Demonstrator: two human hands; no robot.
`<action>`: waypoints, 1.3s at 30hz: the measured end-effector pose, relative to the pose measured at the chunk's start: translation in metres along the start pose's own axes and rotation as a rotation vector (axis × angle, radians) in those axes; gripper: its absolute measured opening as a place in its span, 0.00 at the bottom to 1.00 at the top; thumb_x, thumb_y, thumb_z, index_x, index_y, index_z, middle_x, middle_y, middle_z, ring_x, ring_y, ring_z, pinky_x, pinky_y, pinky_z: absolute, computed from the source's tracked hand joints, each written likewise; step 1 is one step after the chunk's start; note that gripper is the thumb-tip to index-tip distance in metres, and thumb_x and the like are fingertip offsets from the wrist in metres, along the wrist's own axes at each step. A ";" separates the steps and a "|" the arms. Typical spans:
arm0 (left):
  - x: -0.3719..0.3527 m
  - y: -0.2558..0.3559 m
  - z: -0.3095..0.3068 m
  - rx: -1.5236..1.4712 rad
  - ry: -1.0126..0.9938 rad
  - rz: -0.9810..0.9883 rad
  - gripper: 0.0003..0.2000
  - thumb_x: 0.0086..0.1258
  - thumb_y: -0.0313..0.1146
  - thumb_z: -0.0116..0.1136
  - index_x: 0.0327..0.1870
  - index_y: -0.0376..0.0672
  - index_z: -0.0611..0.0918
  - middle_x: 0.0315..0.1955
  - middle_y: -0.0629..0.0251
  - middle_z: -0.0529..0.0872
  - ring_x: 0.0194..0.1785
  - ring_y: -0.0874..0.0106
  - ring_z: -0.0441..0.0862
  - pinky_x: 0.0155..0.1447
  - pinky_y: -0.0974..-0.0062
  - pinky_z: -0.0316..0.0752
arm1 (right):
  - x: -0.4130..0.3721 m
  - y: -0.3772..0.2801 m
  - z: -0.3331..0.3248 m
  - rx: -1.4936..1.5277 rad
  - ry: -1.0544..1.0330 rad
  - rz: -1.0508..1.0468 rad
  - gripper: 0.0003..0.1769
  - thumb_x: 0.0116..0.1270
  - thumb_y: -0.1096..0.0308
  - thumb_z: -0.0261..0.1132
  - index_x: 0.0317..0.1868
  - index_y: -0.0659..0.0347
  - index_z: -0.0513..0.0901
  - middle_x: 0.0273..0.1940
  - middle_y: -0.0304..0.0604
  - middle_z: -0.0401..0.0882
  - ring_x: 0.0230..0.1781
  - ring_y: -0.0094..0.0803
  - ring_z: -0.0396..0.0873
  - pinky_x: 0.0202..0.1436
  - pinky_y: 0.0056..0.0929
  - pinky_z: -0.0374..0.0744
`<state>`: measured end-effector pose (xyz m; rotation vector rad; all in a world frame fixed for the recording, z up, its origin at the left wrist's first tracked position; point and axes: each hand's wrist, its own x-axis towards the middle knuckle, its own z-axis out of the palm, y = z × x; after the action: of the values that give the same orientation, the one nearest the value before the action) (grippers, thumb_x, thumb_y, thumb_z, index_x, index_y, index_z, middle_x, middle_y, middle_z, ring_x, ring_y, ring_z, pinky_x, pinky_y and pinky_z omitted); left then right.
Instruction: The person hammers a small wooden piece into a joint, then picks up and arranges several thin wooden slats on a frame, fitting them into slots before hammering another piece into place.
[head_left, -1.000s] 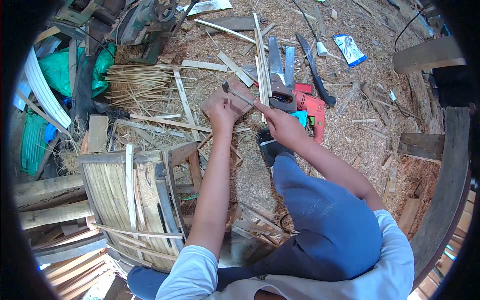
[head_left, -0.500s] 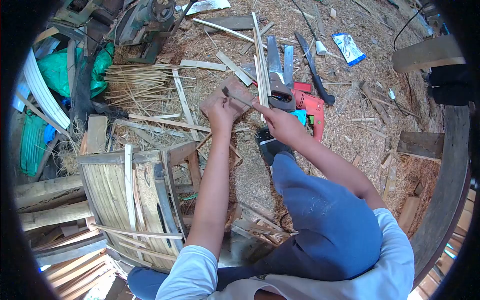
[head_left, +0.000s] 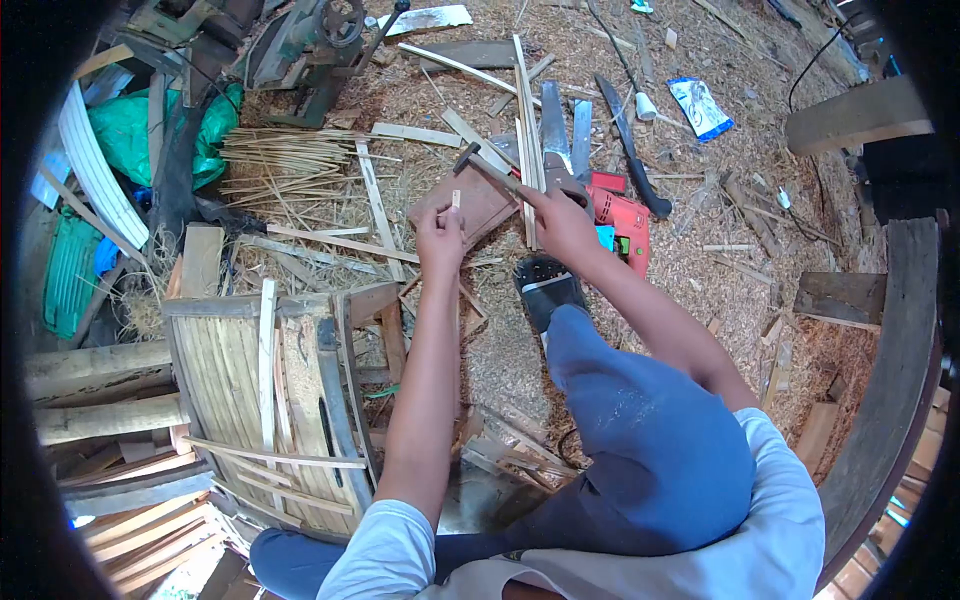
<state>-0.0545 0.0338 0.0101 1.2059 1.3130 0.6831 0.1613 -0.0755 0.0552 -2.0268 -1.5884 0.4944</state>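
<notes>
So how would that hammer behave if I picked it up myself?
The hammer would probably feel head-heavy: its dark head looks like metal, on a slim handle. It likely won't flex, as the handle looks straight and rigid. Set down, it should resist rolling, since the head sticks out crosswise.

The sliver in your left hand is pale, the block by it reddish brown. Your right hand has the dark-headed hammer; right of it, the drill is red.
</notes>
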 end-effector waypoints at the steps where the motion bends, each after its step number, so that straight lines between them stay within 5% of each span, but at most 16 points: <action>1: -0.010 0.012 -0.005 -0.221 -0.047 -0.093 0.14 0.89 0.38 0.58 0.61 0.38 0.87 0.34 0.66 0.88 0.34 0.74 0.88 0.35 0.68 0.86 | 0.004 -0.002 0.003 0.012 0.048 -0.038 0.27 0.72 0.72 0.64 0.71 0.48 0.83 0.44 0.60 0.85 0.42 0.62 0.86 0.48 0.58 0.85; 5: -0.066 0.086 -0.022 -0.616 -0.147 -0.038 0.15 0.91 0.39 0.57 0.64 0.36 0.85 0.40 0.67 0.89 0.39 0.75 0.89 0.44 0.73 0.89 | 0.007 -0.027 -0.019 0.010 0.175 -0.166 0.22 0.70 0.72 0.67 0.65 0.59 0.87 0.46 0.61 0.87 0.45 0.62 0.86 0.54 0.57 0.84; 8: -0.098 0.141 -0.035 -0.840 -0.214 0.099 0.16 0.90 0.40 0.58 0.65 0.38 0.84 0.41 0.67 0.89 0.43 0.74 0.89 0.52 0.67 0.91 | 0.009 -0.055 -0.049 0.259 -0.009 -0.192 0.20 0.73 0.69 0.69 0.64 0.61 0.88 0.52 0.62 0.88 0.50 0.59 0.88 0.57 0.50 0.85; 9: -0.108 0.158 -0.041 -0.879 -0.226 0.147 0.16 0.90 0.41 0.58 0.66 0.39 0.84 0.42 0.68 0.89 0.45 0.74 0.89 0.55 0.64 0.90 | 0.007 -0.074 -0.067 0.381 -0.138 -0.099 0.19 0.79 0.62 0.69 0.63 0.64 0.88 0.56 0.58 0.90 0.55 0.47 0.90 0.61 0.42 0.85; 13: -0.162 0.239 -0.061 -0.978 -0.208 0.374 0.12 0.88 0.37 0.61 0.63 0.41 0.84 0.49 0.68 0.90 0.52 0.72 0.89 0.65 0.59 0.89 | 0.000 -0.156 -0.144 0.892 -0.628 -0.160 0.20 0.88 0.61 0.64 0.68 0.68 0.84 0.56 0.42 0.89 0.58 0.29 0.86 0.66 0.34 0.83; 16: -0.199 0.291 -0.079 -1.056 -0.160 0.523 0.08 0.86 0.33 0.64 0.58 0.43 0.84 0.50 0.67 0.90 0.55 0.71 0.90 0.67 0.60 0.88 | -0.013 -0.213 -0.184 0.797 -0.627 -0.414 0.20 0.88 0.61 0.64 0.69 0.66 0.83 0.55 0.43 0.89 0.57 0.29 0.86 0.66 0.34 0.83; 18: -0.223 0.318 -0.097 -1.052 -0.096 0.622 0.07 0.86 0.32 0.65 0.56 0.43 0.83 0.50 0.66 0.90 0.55 0.71 0.90 0.67 0.61 0.88 | -0.009 -0.243 -0.200 0.706 -0.633 -0.439 0.19 0.88 0.61 0.64 0.69 0.63 0.82 0.45 0.37 0.85 0.48 0.21 0.82 0.54 0.27 0.82; 21: -0.259 0.349 -0.140 -0.862 0.066 0.675 0.05 0.85 0.31 0.66 0.53 0.43 0.84 0.47 0.69 0.90 0.51 0.74 0.89 0.64 0.69 0.87 | -0.022 -0.302 -0.231 0.680 -0.603 -0.429 0.17 0.87 0.62 0.65 0.68 0.61 0.81 0.38 0.30 0.77 0.38 0.15 0.74 0.44 0.22 0.77; 26: -0.322 0.357 -0.241 -0.470 0.155 0.619 0.08 0.83 0.34 0.70 0.53 0.42 0.84 0.46 0.70 0.89 0.50 0.78 0.88 0.60 0.75 0.84 | -0.032 -0.376 -0.240 0.584 -0.485 -0.692 0.16 0.86 0.60 0.67 0.65 0.60 0.83 0.38 0.30 0.79 0.37 0.17 0.73 0.43 0.24 0.76; 30: -0.380 0.326 -0.335 -0.008 0.127 0.484 0.16 0.81 0.39 0.72 0.61 0.40 0.86 0.47 0.71 0.90 0.48 0.77 0.87 0.58 0.73 0.83 | -0.053 -0.421 -0.239 0.397 -0.483 -0.681 0.10 0.86 0.66 0.65 0.58 0.61 0.86 0.33 0.27 0.76 0.33 0.12 0.70 0.37 0.20 0.70; 36: -0.431 0.243 -0.434 0.593 0.289 0.353 0.14 0.80 0.40 0.70 0.50 0.36 0.90 0.40 0.67 0.93 0.44 0.79 0.86 0.51 0.73 0.81 | -0.083 -0.473 -0.219 0.168 -0.380 -0.757 0.12 0.85 0.64 0.65 0.57 0.64 0.86 0.38 0.34 0.83 0.36 0.18 0.75 0.42 0.28 0.76; 39: -0.437 0.204 -0.438 0.684 0.342 0.221 0.13 0.75 0.39 0.71 0.49 0.37 0.91 0.41 0.57 0.94 0.44 0.66 0.90 0.52 0.65 0.84 | -0.088 -0.483 -0.194 0.150 -0.385 -0.763 0.15 0.85 0.60 0.66 0.59 0.63 0.86 0.39 0.38 0.84 0.39 0.22 0.77 0.45 0.30 0.78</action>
<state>-0.5091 -0.1888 0.4210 1.8635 1.7972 0.6314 -0.1267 -0.1060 0.4964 -1.1158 -2.2972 0.6885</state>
